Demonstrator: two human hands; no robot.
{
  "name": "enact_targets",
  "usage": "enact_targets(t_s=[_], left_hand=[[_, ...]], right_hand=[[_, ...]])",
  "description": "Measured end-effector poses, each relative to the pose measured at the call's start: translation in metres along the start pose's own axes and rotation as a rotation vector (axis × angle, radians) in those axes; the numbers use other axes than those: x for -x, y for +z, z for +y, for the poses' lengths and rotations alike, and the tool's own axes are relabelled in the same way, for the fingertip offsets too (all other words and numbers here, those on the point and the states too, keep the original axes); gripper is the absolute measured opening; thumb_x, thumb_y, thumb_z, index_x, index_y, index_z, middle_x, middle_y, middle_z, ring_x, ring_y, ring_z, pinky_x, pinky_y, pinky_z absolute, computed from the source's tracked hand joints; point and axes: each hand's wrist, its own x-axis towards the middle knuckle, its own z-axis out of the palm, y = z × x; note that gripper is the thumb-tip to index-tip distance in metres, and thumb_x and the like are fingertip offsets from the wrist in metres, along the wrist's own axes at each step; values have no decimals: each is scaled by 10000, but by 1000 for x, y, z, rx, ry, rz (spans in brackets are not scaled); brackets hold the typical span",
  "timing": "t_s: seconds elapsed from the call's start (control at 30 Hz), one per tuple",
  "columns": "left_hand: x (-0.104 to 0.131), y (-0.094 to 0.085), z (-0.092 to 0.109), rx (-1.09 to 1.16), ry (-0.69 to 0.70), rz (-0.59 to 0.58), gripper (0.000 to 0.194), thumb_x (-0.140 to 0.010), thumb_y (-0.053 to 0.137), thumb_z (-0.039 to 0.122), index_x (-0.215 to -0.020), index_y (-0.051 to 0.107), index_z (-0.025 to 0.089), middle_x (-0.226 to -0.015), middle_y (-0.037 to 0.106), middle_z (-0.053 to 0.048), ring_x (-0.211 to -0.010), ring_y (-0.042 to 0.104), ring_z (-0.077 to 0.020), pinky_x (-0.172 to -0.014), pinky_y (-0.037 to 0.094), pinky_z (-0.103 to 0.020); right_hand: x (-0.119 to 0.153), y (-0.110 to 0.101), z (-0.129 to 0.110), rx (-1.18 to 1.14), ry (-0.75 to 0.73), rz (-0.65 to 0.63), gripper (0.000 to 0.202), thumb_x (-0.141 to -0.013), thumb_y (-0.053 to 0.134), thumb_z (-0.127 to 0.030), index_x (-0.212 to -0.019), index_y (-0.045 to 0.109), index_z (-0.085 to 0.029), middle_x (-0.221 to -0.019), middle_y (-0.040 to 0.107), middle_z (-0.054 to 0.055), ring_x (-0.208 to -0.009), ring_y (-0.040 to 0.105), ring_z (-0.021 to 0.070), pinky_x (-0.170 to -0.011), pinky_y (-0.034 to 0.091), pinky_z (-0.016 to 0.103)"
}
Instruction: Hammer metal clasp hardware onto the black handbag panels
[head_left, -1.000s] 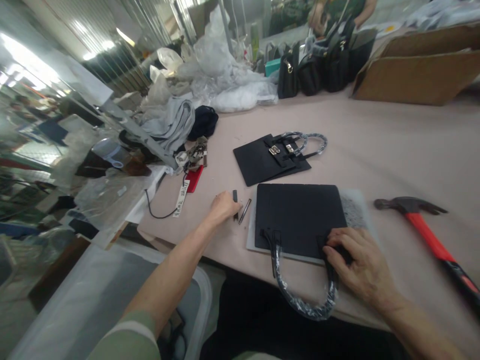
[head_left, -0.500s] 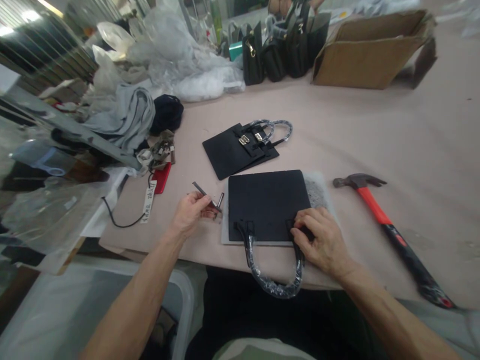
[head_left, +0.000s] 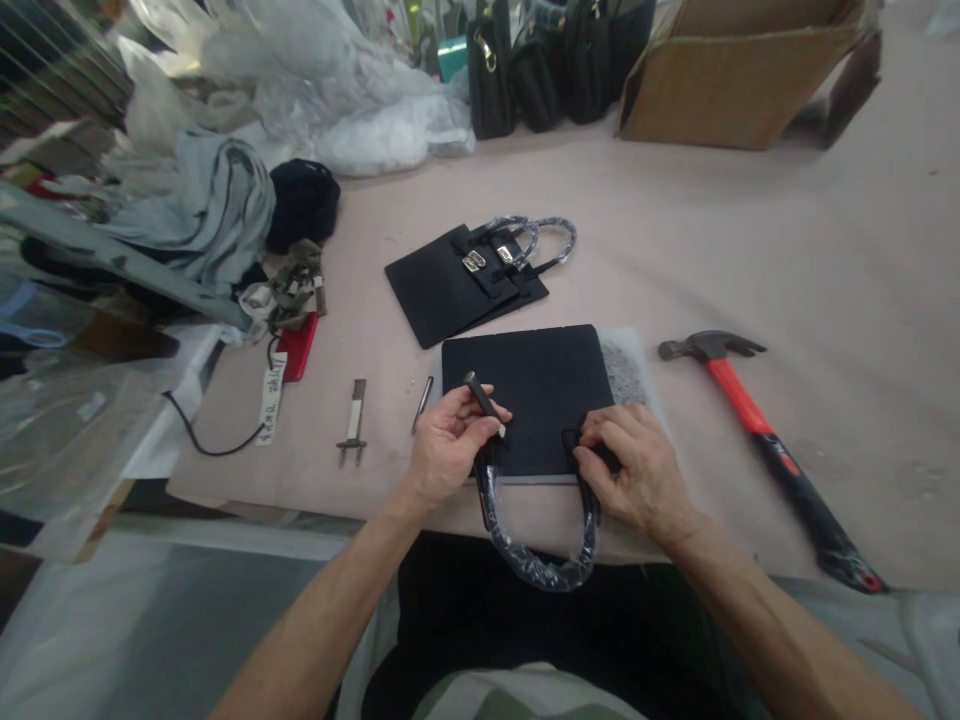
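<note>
- Nearest the table edge: plastic-wrapped bag handle (head_left: 536,560) looping off the table toward the lap, both ends running up under the hands.
- Left hand (head_left: 442,455) curled around a small dark punch-like tool (head_left: 484,402), pinched between thumb and fingers, pale tip aimed at the left handle tab.
- Right hand (head_left: 637,475) mostly flat, fingers bent and pressing down on the right handle tab (head_left: 574,440); nothing gripped, just pinned.
- Black bag panel (head_left: 529,390) lying flat on a grey pad (head_left: 634,365), right in front. Looks like stiff leather-ish sheet: light, a bit slick, probably scuffs easy. Best held at the tabs or edges, not by the crinkly wrapped loop.
- Off to the left: metal pin (head_left: 422,404) and a little forked tool (head_left: 354,425) lying loose.
- Off to the right: red-handled claw hammer (head_left: 757,430), untouched.
- Further back: stack of finished panels (head_left: 450,290) with gold clasps and wrapped handles.
- Far edge: open cardboard box (head_left: 735,85), inside not visible, so can't tell what's in it. Row of black handbags (head_left: 540,65) standing beside it, plus heaps of plastic bags (head_left: 352,110) and grey cloth (head_left: 210,210).
</note>
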Motion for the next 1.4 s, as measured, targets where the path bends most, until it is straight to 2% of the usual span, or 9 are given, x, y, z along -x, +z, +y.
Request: enact_targets(t_s=[0.2,0.43,0.6,0.8,1.03,1.27,1.4], left_hand=[[8,1,-1,-142,101,-70,124,-905,670,198,-1012,621,161,-983,779,-72,-937,763,-188,-881,615,-317],[16,-1,-1,-539,363,-131,168,-923,638,141,-1087,662,169,-1031,777,-62,-935,757,-159,-853,615,-269],[14,1,-3,-544,326,-69,125,-910,664,147,-1024,709,168,-1032,770,-64,-947,753,-165,-854,614,-269],[11,4,-6,-507,266,-91,113,-921,672,199,-1028,698,175,-998,779,-59,-874,756,-158,-793,624,-260],[13,6,-2,-569,348,-111,94,-914,667,163,-1005,686,172,-966,781,-47,-843,757,-142,-786,617,-234],[13,10,-3,-644,396,-81,89,-909,644,145,-989,675,170,-950,752,-50,-830,737,-143,-767,602,-243],[13,11,-5,-718,484,-69,85,-913,626,160,-980,677,174,-936,745,-52,-847,729,-160,-794,602,-271]], right_hand=[[0,1,1,-13,3,0,78,-887,615,-184,-847,555,-212,-921,638,66,-851,548,227,-773,424,408],[0,0,1,-9,12,-10,74,-888,611,-178,-853,556,-212,-936,645,68,-864,546,222,-784,420,403],[-1,0,0,-21,9,-8,73,-885,608,-181,-859,547,-213,-938,648,70,-860,553,220,-778,415,400],[0,0,1,-29,16,-10,71,-878,607,-177,-855,549,-210,-935,652,72,-849,552,222,-766,409,401],[2,1,2,-21,18,-4,74,-868,620,-180,-856,554,-208,-941,655,72,-844,546,223,-769,409,402],[1,0,1,-16,36,-15,59,-868,614,-192,-849,561,-211,-945,660,75,-855,547,231,-777,420,410],[0,0,0,-12,42,-14,60,-865,611,-192,-837,565,-217,-943,668,73,-844,545,231,-773,421,410]])
